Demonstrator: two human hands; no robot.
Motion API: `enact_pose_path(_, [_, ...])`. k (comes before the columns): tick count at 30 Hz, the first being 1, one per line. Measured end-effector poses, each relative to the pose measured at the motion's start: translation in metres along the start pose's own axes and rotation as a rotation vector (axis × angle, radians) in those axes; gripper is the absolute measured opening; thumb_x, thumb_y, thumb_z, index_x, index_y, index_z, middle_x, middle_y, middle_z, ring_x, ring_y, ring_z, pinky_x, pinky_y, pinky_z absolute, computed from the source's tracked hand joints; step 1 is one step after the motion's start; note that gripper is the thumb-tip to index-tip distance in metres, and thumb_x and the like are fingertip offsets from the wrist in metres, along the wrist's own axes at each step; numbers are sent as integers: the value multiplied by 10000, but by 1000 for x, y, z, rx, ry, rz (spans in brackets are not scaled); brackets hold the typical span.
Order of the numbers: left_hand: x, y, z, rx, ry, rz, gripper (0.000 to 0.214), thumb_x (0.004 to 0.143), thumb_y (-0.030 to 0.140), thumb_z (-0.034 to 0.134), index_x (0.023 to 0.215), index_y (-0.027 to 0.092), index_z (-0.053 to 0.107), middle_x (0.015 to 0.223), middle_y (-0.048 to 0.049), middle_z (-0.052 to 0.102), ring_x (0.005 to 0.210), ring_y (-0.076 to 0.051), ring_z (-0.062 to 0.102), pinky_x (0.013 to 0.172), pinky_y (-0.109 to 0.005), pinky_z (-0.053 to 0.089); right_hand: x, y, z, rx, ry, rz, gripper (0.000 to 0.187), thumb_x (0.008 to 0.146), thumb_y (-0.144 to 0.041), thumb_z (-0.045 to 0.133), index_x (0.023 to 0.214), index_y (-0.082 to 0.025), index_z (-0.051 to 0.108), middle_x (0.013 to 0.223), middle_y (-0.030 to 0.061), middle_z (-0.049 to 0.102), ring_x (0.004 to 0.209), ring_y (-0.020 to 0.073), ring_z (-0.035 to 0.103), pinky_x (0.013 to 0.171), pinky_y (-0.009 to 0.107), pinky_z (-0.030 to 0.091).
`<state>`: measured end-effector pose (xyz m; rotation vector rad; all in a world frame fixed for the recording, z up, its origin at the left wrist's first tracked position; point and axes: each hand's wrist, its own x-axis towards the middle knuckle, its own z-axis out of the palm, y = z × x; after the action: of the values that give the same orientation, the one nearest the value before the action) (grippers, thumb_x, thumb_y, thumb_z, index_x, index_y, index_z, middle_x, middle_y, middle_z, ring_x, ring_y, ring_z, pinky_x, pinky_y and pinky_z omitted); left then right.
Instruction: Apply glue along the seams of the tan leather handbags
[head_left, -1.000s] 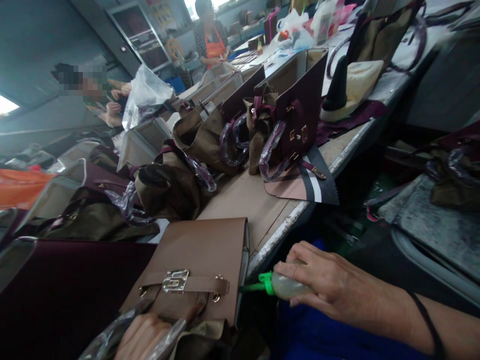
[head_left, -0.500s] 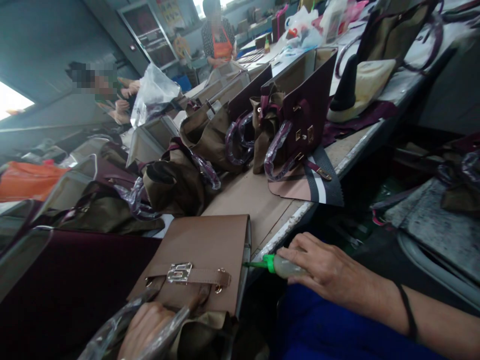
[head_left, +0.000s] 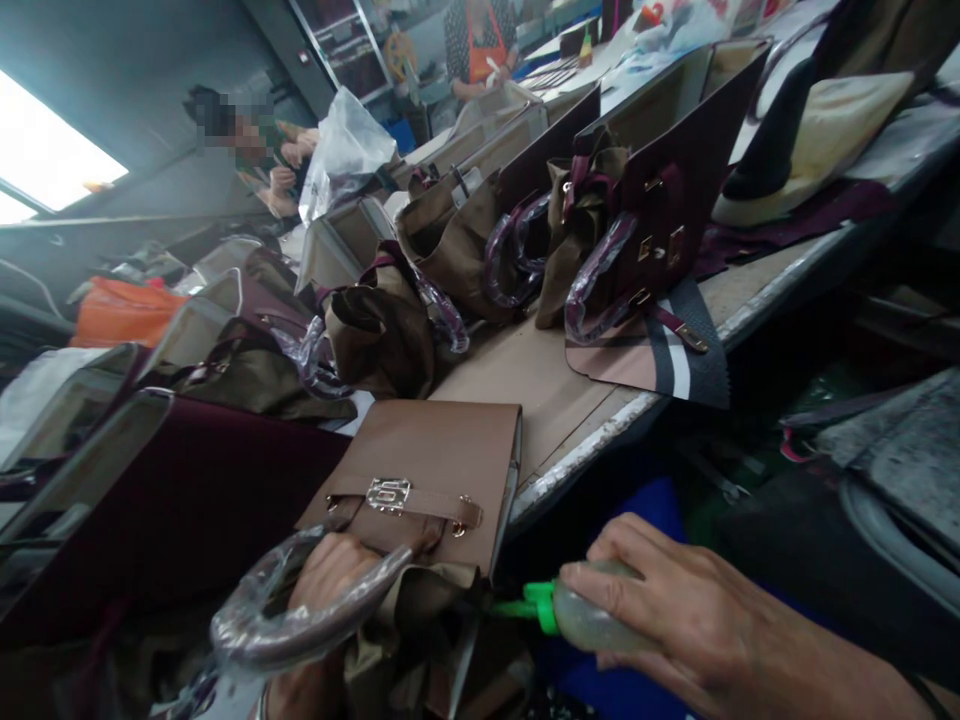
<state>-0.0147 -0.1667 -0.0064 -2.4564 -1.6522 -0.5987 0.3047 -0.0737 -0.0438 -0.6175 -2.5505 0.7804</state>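
Note:
A brown handbag (head_left: 439,445) with a metal clasp rests at the table's near edge, its plastic-wrapped handle (head_left: 292,645) arching toward me. Through that handle reaches my left hand (head_left: 334,575), closed on the bag near its olive fabric lining; some of its fingers are hidden. My right hand (head_left: 660,600) is wrapped round a squeeze bottle (head_left: 592,605) with a green cap and a thin green nozzle. The nozzle tip points left, close to the bag's lower right side. Shadow there keeps me from telling whether it touches.
Maroon handbags (head_left: 652,220) with wrapped handles line the table (head_left: 525,385). A dark maroon panel (head_left: 225,480) stands at left. A grey-and-pink striped piece (head_left: 652,350) overhangs the edge. Two people work beyond. At right is a chair (head_left: 900,510).
My right hand and the bottle have moved down and toward me along the bag's side. The wrapped handle has swung up more into view, and the camera view has shifted.

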Motion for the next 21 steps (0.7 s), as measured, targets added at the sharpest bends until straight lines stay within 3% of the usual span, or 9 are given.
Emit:
enact_pose_path(4, [27, 19, -12, 20, 31, 1, 315, 957, 243, 319, 673, 191, 445, 572, 19, 452, 512, -117, 431, 487, -243, 384, 1, -2, 1, -48, 99, -21, 292, 937, -256, 452, 1209, -174, 518, 919, 86, 550, 825, 202, 549, 643, 295, 527])
enact_pose_path(8, [30, 20, -13, 30, 16, 22, 330, 972, 277, 310, 707, 176, 481, 585, 7, 470, 522, -126, 444, 491, -257, 392, 2, -11, 2, 46, 53, -74, 327, 985, -318, 311, 1166, -196, 554, 880, 75, 555, 778, 180, 546, 575, 245, 488])
enact_pose_path(13, [22, 15, -9, 51, -14, 28, 331, 984, 307, 279, 828, 159, 531, 621, -7, 490, 565, -142, 461, 511, -274, 401, 3, -20, 1, 13, 94, -82, 307, 983, -295, 334, 1156, -175, 557, 867, 76, 560, 765, 169, 543, 596, 235, 484])
enact_pose_path(18, [25, 16, -8, 51, -8, 68, 318, 980, 287, 302, 753, 161, 487, 614, 0, 461, 551, -132, 439, 502, -271, 381, 2, -23, 6, 15, 119, -132, 384, 999, -319, 243, 1092, -190, 592, 789, 63, 565, 700, 155, 533, 528, 204, 448])
enact_pose_path(21, [27, 16, -7, 59, 3, 77, 298, 977, 263, 296, 777, 162, 492, 628, -4, 478, 565, -139, 451, 514, -280, 391, 2, -23, 8, 4, 132, -110, 336, 993, -306, 297, 1114, -182, 585, 821, 65, 568, 730, 153, 540, 566, 204, 462])
